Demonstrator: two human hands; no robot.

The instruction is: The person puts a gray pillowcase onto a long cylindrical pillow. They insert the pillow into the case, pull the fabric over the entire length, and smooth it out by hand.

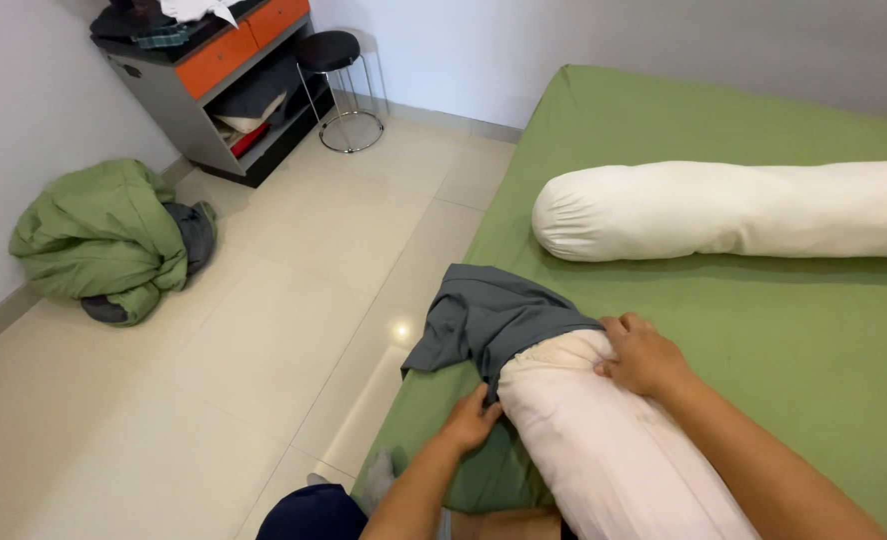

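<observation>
Now | bed (764, 330): under both hands | bolster (614, 450): between hands, far end inside grey cover (489, 315), most bare | right hand (644, 355): pressed flat on bolster | left hand (472, 420): pinching cover edge | second bolster (734, 210): beyond, uncovered.

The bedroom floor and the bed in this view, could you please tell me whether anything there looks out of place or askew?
Yes. A crumpled green quilt lies heaped on the tiled floor against the wall, not on the green-sheeted bed. On the bed, the grey fabric cover sits bunched over only the end of the white bolster pillow.
</observation>
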